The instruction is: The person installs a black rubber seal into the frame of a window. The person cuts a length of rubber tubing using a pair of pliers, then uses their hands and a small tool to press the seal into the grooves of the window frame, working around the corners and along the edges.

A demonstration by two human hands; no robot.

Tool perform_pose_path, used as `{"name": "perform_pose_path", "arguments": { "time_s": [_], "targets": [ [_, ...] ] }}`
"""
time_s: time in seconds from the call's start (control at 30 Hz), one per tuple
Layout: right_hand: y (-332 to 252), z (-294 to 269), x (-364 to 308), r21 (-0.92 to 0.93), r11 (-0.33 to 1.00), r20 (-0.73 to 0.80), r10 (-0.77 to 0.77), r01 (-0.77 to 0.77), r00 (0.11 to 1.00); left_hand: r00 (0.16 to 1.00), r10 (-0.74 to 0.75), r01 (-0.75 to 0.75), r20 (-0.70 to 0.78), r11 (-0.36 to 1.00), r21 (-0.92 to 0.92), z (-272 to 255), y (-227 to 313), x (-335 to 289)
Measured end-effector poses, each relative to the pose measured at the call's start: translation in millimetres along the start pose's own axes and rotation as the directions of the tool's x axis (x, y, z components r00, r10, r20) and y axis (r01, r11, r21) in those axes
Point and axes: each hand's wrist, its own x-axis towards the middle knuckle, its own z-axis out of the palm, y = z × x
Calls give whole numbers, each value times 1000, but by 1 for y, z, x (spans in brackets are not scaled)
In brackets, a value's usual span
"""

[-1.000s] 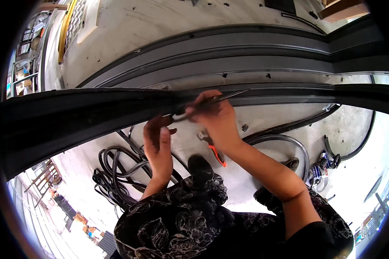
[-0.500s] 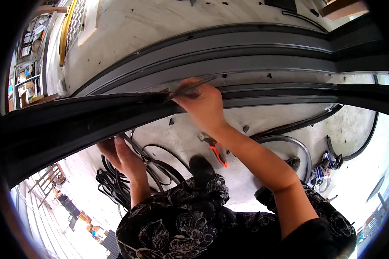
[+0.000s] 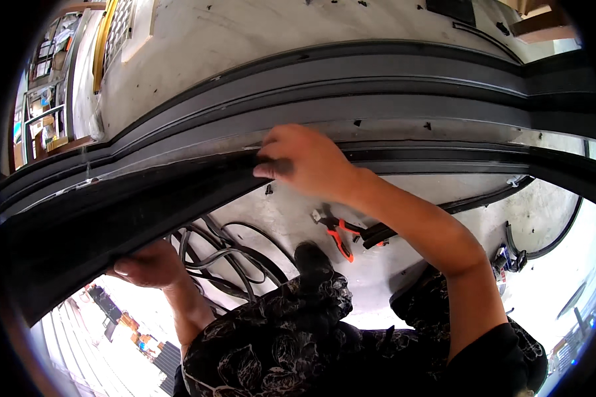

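A long dark grey frame bar [image 3: 132,195] crosses in front of me, its left end close and large. My left hand [image 3: 151,264] grips the bar's lower edge, thumb on the near side and fingers partly hidden behind it. My right hand [image 3: 308,162] is at the middle of the bar, by its upper edge. Its thumb and fingers are closed together against the bar, with dark smudges on the thumb. What they pinch is hidden.
Beyond lies another grey frame section [image 3: 391,69], joined to a corner at right. On the floor below are red-handled pliers [image 3: 341,241], a heap of black rubber strips [image 3: 225,255] and my shoe [image 3: 311,258]. Small black scraps dot the concrete.
My left hand has slid left and down along the bar's lower edge. The thin dark strip seen earlier in my right hand no longer shows; that hand has turned down against the bar.
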Motion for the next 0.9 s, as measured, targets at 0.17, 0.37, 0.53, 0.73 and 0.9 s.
{"name": "perform_pose_path", "arguments": {
  "time_s": [0.17, 0.37, 0.53, 0.73, 0.9],
  "targets": [
    [12, -7, -2, 384, 918, 7, 106, -101, 994, 991, -122, 117, -49, 989, -94, 18, 1, -5],
    [10, -10, 7, 371, 926, -39, -59, 69, 997, 933, -353, 278, -66, 826, -490, 46, 14, -7],
    [7, 2, 11, 522, 843, 33, 134, -131, 990, 972, -181, 99, -153, 897, -430, 62, 8, -5],
    [0, 4, 14, 748, 586, 137, 325, -313, 936, 967, -242, 144, -77, 770, -621, 42, -6, -4],
    [-2, 17, 18, 833, 505, 49, 339, -225, 940, 988, -43, -51, -149, 819, -572, 62, -8, -7]
  ]
}}
